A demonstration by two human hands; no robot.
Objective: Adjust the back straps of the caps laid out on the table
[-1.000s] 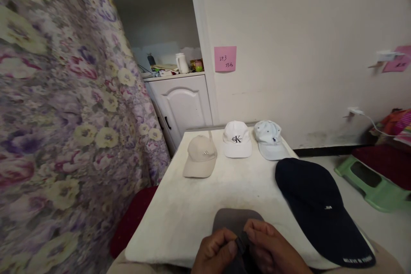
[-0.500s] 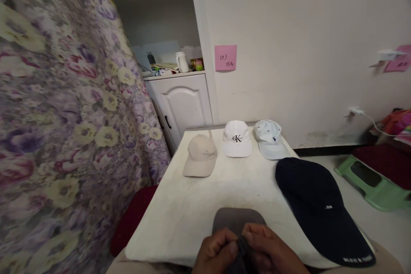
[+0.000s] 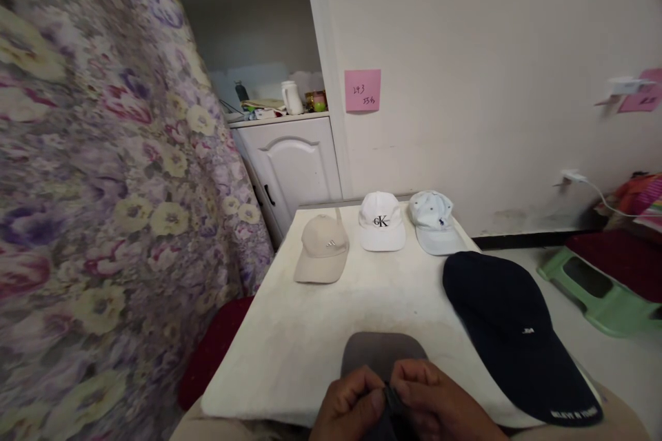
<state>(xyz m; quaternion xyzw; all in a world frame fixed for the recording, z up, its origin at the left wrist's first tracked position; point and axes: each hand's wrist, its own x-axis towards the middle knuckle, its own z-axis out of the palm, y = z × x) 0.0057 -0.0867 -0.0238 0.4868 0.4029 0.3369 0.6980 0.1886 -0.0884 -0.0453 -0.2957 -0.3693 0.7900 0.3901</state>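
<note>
At the table's near edge lies a dark grey cap (image 3: 383, 351), its brim pointing away from me. My left hand (image 3: 352, 403) pinches a dark strap of this cap between thumb and fingers. Close beside it, my right hand (image 3: 432, 393) pinches the same dark strap from the other side. Both hands hide most of the cap's crown, and the strap's fastening is too hidden to make out. To the right of my hands lies a large navy cap (image 3: 509, 331) with white lettering on its brim.
Along the table's far side sit a beige cap (image 3: 323, 248), a white cap (image 3: 381, 222) and a pale blue cap (image 3: 434, 222). The white table (image 3: 279, 337) stands against the wall. A floral curtain (image 3: 129, 220) hangs at left; a green stool (image 3: 594, 289) is at right.
Both hands stay at the cap's strap; the right fingers shift very slightly. The caps on the table have not moved.
</note>
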